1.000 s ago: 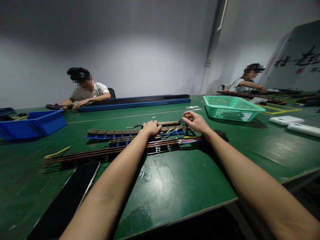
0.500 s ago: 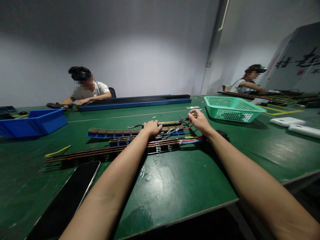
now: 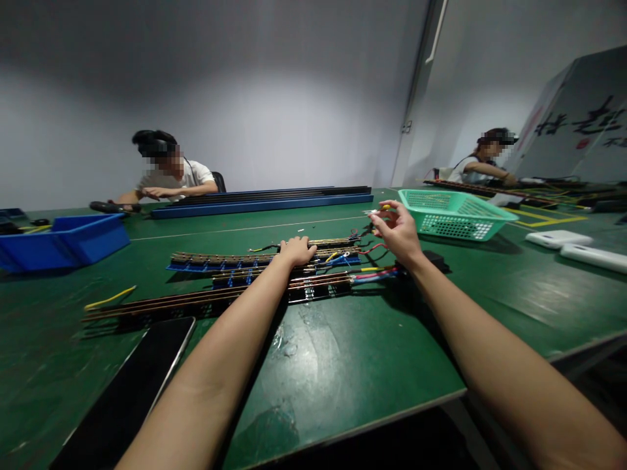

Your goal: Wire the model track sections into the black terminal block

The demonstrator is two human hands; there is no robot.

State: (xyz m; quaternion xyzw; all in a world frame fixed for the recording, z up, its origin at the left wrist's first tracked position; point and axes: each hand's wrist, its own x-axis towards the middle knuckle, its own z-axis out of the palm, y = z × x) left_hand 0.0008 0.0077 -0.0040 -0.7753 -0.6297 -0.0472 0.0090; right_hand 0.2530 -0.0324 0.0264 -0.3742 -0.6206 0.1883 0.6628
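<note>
My left hand (image 3: 296,252) lies over the far rail assembly (image 3: 333,242), its fingers bent down onto it; what they grip is hidden. My right hand (image 3: 398,228) is raised past the right ends of the rails, thumb and fingers curled, with a small yellow piece (image 3: 386,207) at the fingertips. Red and black wires run from the rails toward it. Nearer lie a rail strip on a blue base (image 3: 215,261) and a long dark rail assembly (image 3: 166,302) with copper-coloured bars. Yellow, red and blue leads (image 3: 375,274) leave its right end.
A green basket (image 3: 455,222) stands at the right, a blue bin (image 3: 93,241) at the left. A phone (image 3: 132,385) lies near front left. Long blue channels (image 3: 264,203) lie at the back. Two people sit across the table.
My right hand has lifted and moved slightly right, its fingers spreading somewhat from their pinch. My left hand stays on the rails. The left-hand person's arm has shifted.
</note>
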